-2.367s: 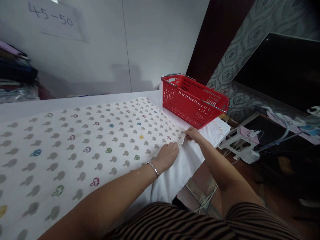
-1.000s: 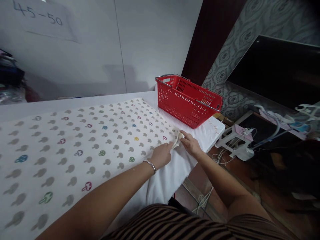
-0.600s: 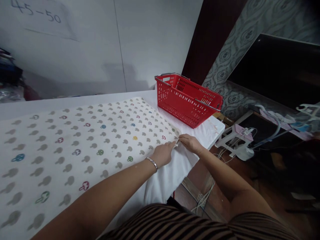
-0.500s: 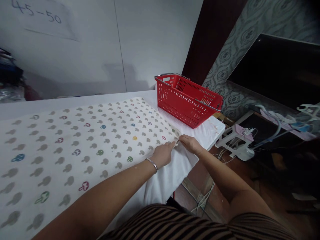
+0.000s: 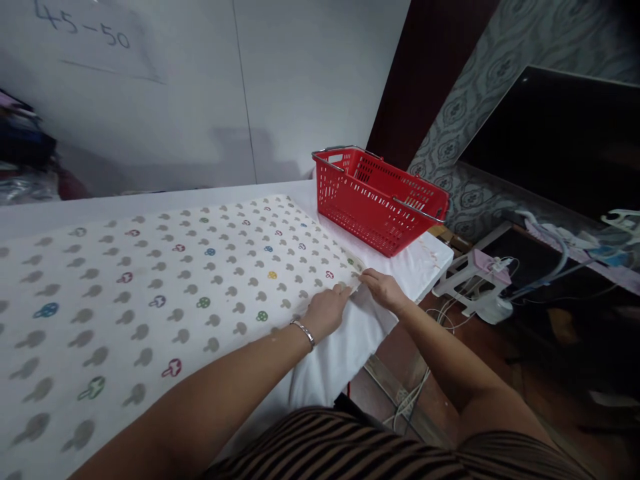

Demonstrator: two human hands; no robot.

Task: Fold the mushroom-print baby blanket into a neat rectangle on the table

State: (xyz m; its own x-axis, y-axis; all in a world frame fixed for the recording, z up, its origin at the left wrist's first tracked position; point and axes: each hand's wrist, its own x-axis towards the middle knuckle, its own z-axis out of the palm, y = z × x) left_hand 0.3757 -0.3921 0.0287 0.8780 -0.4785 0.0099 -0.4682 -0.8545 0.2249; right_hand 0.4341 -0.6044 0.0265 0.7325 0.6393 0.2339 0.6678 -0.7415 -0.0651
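Note:
A white cloth printed with grey and coloured mushrooms (image 5: 230, 267) lies spread over the table. My left hand (image 5: 327, 310), with a silver bracelet at the wrist, is closed on the near edge of this cloth by its right corner. Just to the right, my right hand (image 5: 383, 288) pinches the corner of the same cloth. The two hands are a short distance apart, with a strip of the edge between them. Beneath, a plain white cover (image 5: 325, 363) hangs over the table's front.
A red plastic basket (image 5: 375, 207) with metal handles stands on the table's back right. Beyond the right table end are a white stool (image 5: 457, 287) and loose cables (image 5: 413, 400) on the floor. A dark screen (image 5: 555, 140) is on the right wall.
My left hand has slid slightly back along the cloth's edge, widening the gap to my right hand a little. The whole view has shifted slightly.

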